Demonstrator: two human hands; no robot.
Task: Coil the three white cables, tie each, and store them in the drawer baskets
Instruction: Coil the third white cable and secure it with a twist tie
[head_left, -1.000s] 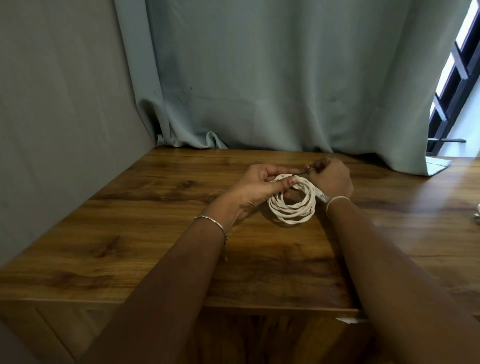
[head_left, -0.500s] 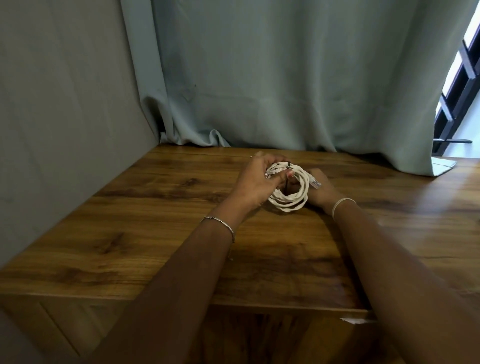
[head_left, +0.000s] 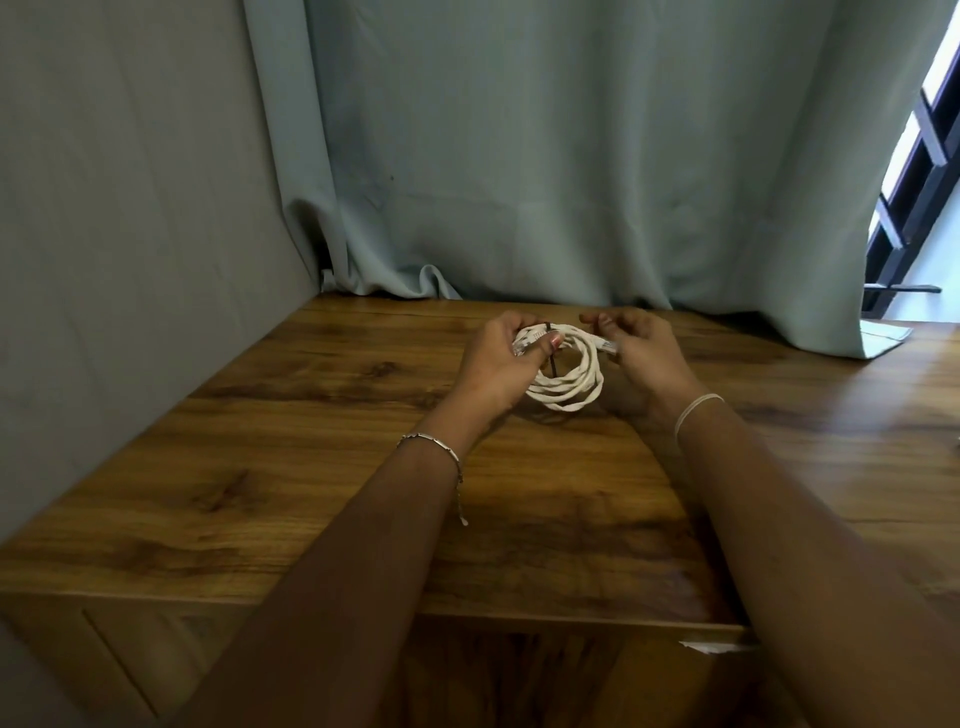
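A pale blue-grey curtain (head_left: 571, 156) fills the top of the frame, with a grey wall (head_left: 130, 208) on the left and a sliver of barred window (head_left: 914, 208) at the right edge. Below them a wooden table (head_left: 311, 467) spans the lower half. Two bare forearms reach up from the bottom edge to meet just above centre. The left hand (head_left: 498, 364) grips the upper left of a coiled white cable (head_left: 571, 387), thumb pressing the strands against curled fingers. The oval coil lies between the hands, sloping from that grip down towards the lower right, low over the table. The right hand (head_left: 644, 353) sits just to the coil's right, fingers curled, touching a plug end (head_left: 608, 345); whether it pinches anything cannot be told. A thin dark tie (head_left: 554, 364) crosses the strands beside the left thumb, so the left hand is nearer to it, and tying looks unfinished. No basket is in view; a panel (head_left: 130, 660) under the table edge may be a closed drawer.
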